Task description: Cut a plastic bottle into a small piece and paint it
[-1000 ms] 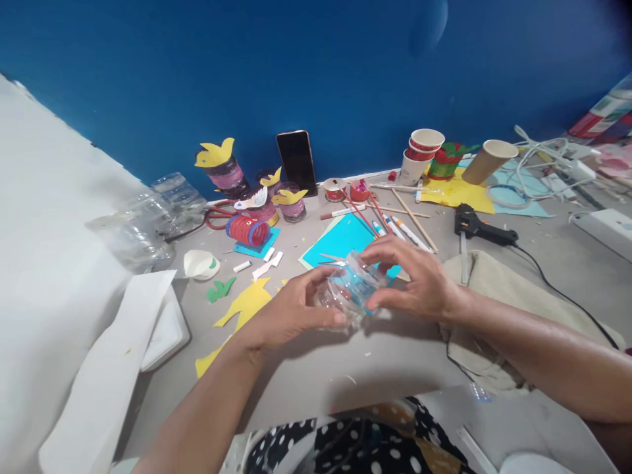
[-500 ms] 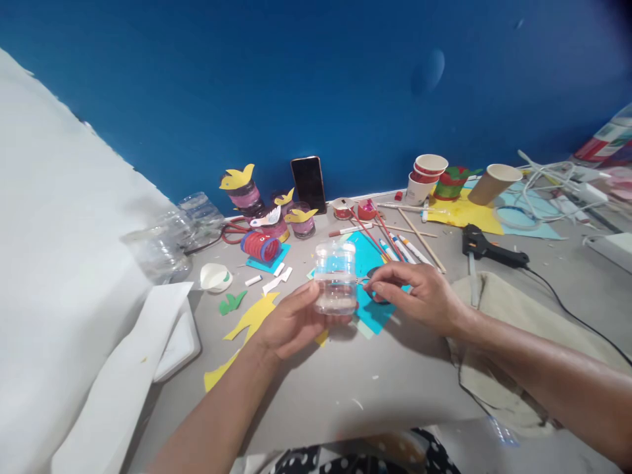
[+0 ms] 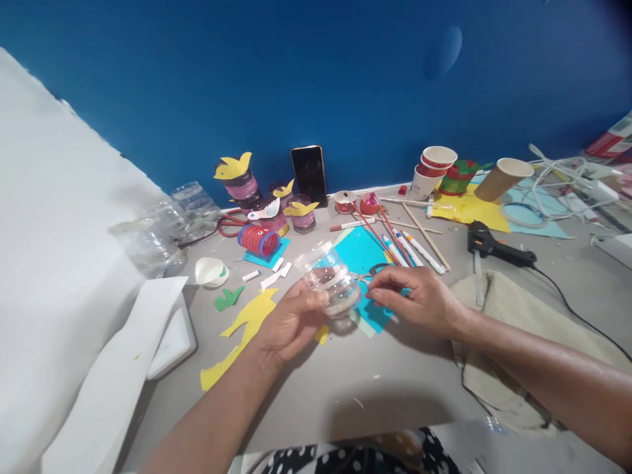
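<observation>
My left hand is wrapped round a clear plastic bottle piece, which leans to the left above the table. Just to its right, my right hand has its fingers drawn together, thumb near the index finger; whether anything small is between them cannot be made out. Scissors with dark handles lie behind the fingers of my right hand, over bright blue paper. Markers and red sticks lie beyond that hand.
Bird-decorated bottle pieces and a phone stand by the blue wall. Yellow paper lies at left. At right are paper cups, a glue gun, its cord and a beige cloth.
The bottle piece in my left hand has tipped from upright to a leftward lean. My right hand stays beside it, nearly unmoved. The view has shifted slightly.
</observation>
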### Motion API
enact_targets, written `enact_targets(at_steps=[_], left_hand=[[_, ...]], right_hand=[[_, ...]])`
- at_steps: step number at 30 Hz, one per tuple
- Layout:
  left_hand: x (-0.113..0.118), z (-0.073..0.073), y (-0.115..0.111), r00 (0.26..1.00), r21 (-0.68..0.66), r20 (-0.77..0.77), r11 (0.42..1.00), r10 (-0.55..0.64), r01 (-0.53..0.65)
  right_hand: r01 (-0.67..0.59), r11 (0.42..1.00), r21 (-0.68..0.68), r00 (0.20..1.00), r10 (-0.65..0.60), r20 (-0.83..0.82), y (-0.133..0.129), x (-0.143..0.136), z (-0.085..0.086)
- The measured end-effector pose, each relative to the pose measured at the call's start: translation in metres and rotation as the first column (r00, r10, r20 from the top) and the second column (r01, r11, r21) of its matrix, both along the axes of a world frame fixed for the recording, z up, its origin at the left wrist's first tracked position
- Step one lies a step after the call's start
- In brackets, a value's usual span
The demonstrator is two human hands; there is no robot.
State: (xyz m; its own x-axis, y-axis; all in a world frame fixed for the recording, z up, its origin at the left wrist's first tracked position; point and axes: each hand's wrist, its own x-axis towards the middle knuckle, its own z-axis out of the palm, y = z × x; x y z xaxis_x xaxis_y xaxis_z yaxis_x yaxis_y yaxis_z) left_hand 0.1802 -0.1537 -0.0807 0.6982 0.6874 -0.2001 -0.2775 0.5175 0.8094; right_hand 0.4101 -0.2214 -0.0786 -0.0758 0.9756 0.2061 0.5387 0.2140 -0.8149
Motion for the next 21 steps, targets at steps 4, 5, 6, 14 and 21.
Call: enact_targets(at_steps=[4,5,6,14,21], left_hand=[[0.006,0.003,-0.003,0.994,-0.011,-0.045,0.995,0.098,-0.099],[0.007,0.004,-0.004,0.993,0.003,-0.06,0.995,0.1,-0.1],[0.009,0.004,-0.006,0.993,0.01,-0.071,0.995,0.098,-0.098],[0.027,-0.005,-0.024,0.983,-0.014,-0.017,0.983,0.184,-0.184],[0.013,0.004,-0.018,0.999,0.052,-0.033,0.998,0.042,-0.04]], right_hand=[[0.011,0.999,-0.033,0.999,-0.012,-0.049,0.0,-0.006,-0.006],[0.014,0.999,-0.041,0.998,-0.016,-0.063,-0.001,-0.007,-0.007],[0.015,0.999,-0.043,0.998,-0.018,-0.068,-0.001,-0.008,-0.009],[0.006,1.0,-0.013,1.0,-0.007,-0.024,-0.007,-0.012,-0.014],[0.024,0.997,-0.069,0.982,-0.036,-0.183,-0.006,-0.009,-0.006]])
